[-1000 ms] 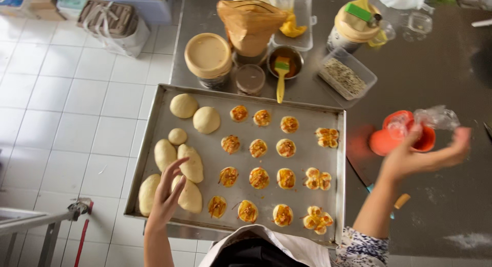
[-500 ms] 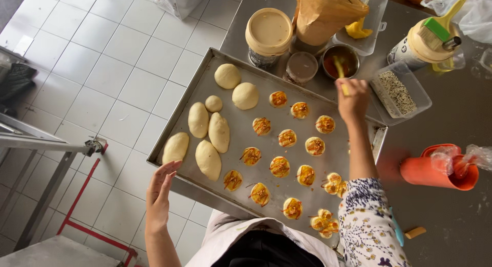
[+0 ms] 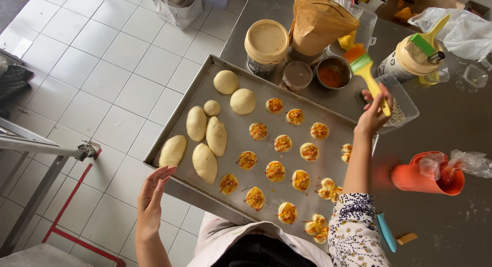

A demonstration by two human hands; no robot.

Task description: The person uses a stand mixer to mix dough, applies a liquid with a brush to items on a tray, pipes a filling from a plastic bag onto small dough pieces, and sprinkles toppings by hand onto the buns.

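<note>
Since half a second ago the right hand (image 3: 373,116) has lifted the yellow-handled pastry brush (image 3: 366,72) up out of the small bowl of orange glaze (image 3: 333,73), bristles loaded. Nearest me, the left hand (image 3: 152,198) hovers with its grip spread flat, just beside the baking tray (image 3: 174,131) edge, holding nothing. The right grip is pinched around the brush handle, above the tray's far corner. Plain dough ovals (image 3: 205,162) sit left, topped pastries (image 3: 275,171) right. My worry: glaze could drip onto the counter (image 3: 451,123), and the tray overhangs the counter edge, so a bump might tip it.
</note>
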